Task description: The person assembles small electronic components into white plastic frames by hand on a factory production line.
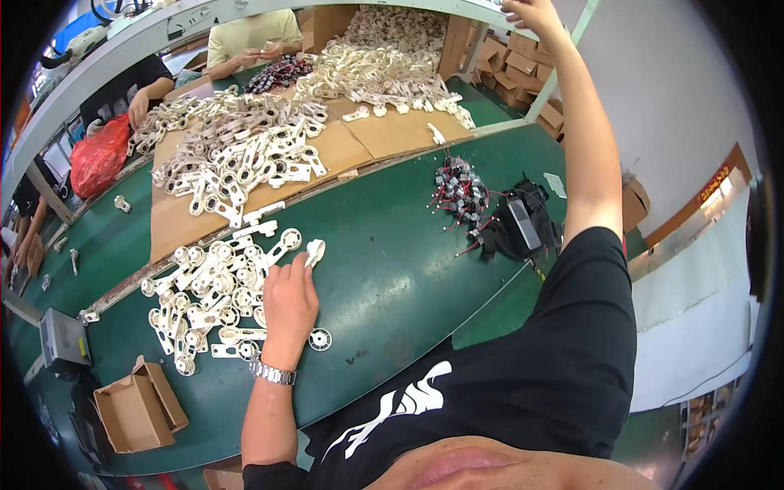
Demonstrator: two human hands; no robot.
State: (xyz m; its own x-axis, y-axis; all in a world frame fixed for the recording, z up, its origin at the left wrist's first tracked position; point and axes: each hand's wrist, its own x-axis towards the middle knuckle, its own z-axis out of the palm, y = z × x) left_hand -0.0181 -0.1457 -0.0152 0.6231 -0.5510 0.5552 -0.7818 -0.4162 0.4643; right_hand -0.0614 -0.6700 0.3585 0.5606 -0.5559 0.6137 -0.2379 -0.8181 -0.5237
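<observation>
My left hand [290, 300] is closed over the right side of a pile of white plastic parts [214, 286], each with a round end and a flat arm. A small white plastic part [315, 252] sticks out between its thumb and forefinger. One ring-shaped part [320, 339] lies beside my wrist, apart from the pile. High at the top edge, my right hand [531, 13] is raised on an outstretched arm, close to the overhead rail [482, 11]. Its fingers are curled, and the frame edge partly cuts off whatever is at their tips.
Small motors with red wires [460, 192] lie right on the green table [384, 245], beside a black device [523, 222]. Beyond, cardboard [184, 229] carries a larger heap of white parts [253, 155]. Two people sit across. An open cardboard box [135, 412] stands lower left.
</observation>
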